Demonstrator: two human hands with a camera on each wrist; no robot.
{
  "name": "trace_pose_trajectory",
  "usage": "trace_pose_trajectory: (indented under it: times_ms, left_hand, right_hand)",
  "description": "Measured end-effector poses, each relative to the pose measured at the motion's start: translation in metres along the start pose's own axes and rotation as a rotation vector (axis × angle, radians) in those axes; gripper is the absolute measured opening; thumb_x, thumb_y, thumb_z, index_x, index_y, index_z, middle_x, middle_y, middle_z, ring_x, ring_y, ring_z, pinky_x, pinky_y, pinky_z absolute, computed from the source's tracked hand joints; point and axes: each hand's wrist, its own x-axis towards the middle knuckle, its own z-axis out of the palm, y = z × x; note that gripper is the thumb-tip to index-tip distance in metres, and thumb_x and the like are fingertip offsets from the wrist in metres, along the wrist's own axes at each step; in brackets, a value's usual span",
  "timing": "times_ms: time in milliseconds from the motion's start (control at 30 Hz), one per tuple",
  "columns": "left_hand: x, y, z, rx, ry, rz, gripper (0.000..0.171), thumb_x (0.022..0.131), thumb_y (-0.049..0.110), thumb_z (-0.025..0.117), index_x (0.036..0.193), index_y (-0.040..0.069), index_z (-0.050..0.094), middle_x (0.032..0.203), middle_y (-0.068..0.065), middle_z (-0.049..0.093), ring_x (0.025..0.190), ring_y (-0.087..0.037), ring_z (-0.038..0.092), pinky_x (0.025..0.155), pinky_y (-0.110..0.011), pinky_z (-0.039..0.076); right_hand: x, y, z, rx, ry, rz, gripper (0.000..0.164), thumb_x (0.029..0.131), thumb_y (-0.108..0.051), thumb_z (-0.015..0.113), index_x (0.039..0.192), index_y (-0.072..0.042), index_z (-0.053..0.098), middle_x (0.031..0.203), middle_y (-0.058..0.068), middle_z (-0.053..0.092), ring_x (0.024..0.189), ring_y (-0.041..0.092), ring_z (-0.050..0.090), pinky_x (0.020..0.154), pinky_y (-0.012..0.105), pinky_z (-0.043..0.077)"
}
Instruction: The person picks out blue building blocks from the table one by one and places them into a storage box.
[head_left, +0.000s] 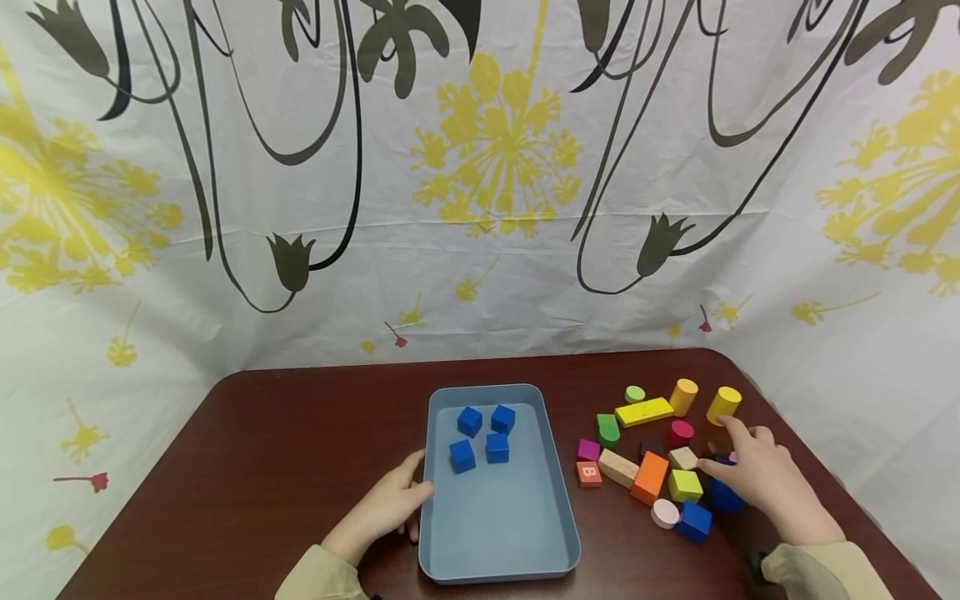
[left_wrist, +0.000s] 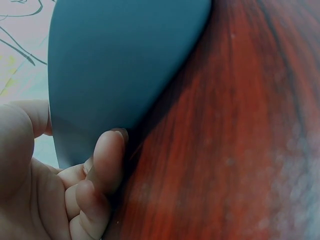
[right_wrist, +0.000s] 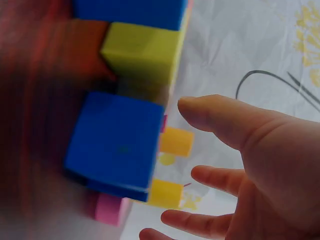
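Observation:
My left hand (head_left: 385, 502) grips the left edge of a blue-grey tray (head_left: 498, 533), thumb at the rim and fingers against the outer wall (left_wrist: 107, 75). Several small blue cubes (head_left: 462, 456) lie in the upper half of the tray. At the right, my right hand (head_left: 761, 475) hovers with spread fingers above a blue block (head_left: 724, 498), which it partly hides. In the right wrist view this blue block (right_wrist: 117, 145) sits apart from the fingertips, and nothing is in the hand. Another blue block (head_left: 694, 522) lies nearer the front, beside a yellow-green cube (head_left: 686, 486).
Around the right hand are a yellow cylinder (head_left: 723, 405), an orange-yellow cylinder (head_left: 683, 397), a long yellow block (head_left: 644, 412), an orange block (head_left: 649, 478), a plain wooden block (head_left: 618, 468) and a white disc (head_left: 665, 513). A patterned cloth (head_left: 495, 283) hangs behind the dark table (head_left: 300, 450).

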Motion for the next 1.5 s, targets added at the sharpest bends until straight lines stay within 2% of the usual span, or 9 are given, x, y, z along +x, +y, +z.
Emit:
trace_pose_trajectory:
  times_ms: [200, 367, 600, 800, 1100, 1500]
  left_hand:
    - [0.0, 0.0, 0.0, -0.004, -0.001, -0.003, 0.06, 0.09, 0.017, 0.046, 0.142, 0.003, 0.02, 0.056, -0.009, 0.058, 0.042, -0.025, 0.056, 0.035, -0.029, 0.04]
    - [0.0, 0.0, 0.0, -0.003, 0.003, -0.006, 0.06, 0.09, 0.017, 0.046, 0.142, 0.002, 0.02, 0.056, -0.009, 0.058, 0.042, -0.025, 0.056, 0.035, -0.03, 0.041]
    - [0.001, 0.0, -0.001, -0.001, 0.005, -0.004, 0.059, 0.09, 0.018, 0.046, 0.142, 0.003, 0.021, 0.056, -0.009, 0.059, 0.042, -0.025, 0.056, 0.035, -0.03, 0.041]
    - [0.002, 0.0, -0.001, -0.006, 0.004, -0.006, 0.059, 0.09, 0.018, 0.046, 0.142, 0.003, 0.021, 0.056, -0.009, 0.059, 0.042, -0.025, 0.056, 0.035, -0.03, 0.041]
    - [0.001, 0.0, -0.001, -0.003, 0.004, -0.004, 0.059, 0.09, 0.019, 0.046, 0.142, 0.004, 0.022, 0.056, -0.009, 0.059, 0.042, -0.025, 0.056, 0.035, -0.03, 0.041]
    - [0.0, 0.0, 0.0, -0.008, 0.001, 0.002, 0.058, 0.09, 0.017, 0.045, 0.141, 0.003, 0.022, 0.056, -0.009, 0.059, 0.041, -0.025, 0.056, 0.035, -0.029, 0.041]
  right_hand:
    - [0.0, 0.006, 0.004, 0.025, -0.019, 0.007, 0.084, 0.078, -0.048, 0.066, 0.127, 0.01, 0.03, 0.107, 0.041, 0.03, 0.082, 0.046, 0.049, 0.069, 0.061, 0.042]
    - [0.002, 0.008, 0.007, 0.03, -0.022, 0.017, 0.073, 0.079, -0.039, 0.068, 0.121, 0.011, 0.036, 0.103, 0.037, 0.034, 0.082, 0.042, 0.049, 0.069, 0.06, 0.043]
    - [0.003, 0.008, 0.015, 0.034, 0.004, 0.013, 0.062, 0.079, -0.032, 0.068, 0.116, 0.01, 0.039, 0.091, 0.025, 0.043, 0.077, 0.035, 0.048, 0.065, 0.053, 0.045]
    - [0.005, 0.009, 0.019, 0.057, 0.02, 0.03, 0.057, 0.079, -0.025, 0.069, 0.111, 0.009, 0.037, 0.092, 0.026, 0.042, 0.079, 0.036, 0.047, 0.065, 0.052, 0.044]
    - [0.003, 0.009, 0.021, 0.06, 0.016, 0.039, 0.041, 0.079, -0.022, 0.069, 0.092, 0.002, 0.039, 0.081, 0.017, 0.044, 0.074, 0.031, 0.045, 0.059, 0.043, 0.043]
    - [0.002, 0.008, 0.018, 0.046, 0.01, 0.035, 0.035, 0.079, -0.023, 0.069, 0.084, 0.0, 0.042, 0.078, 0.013, 0.044, 0.072, 0.027, 0.041, 0.058, 0.039, 0.039]
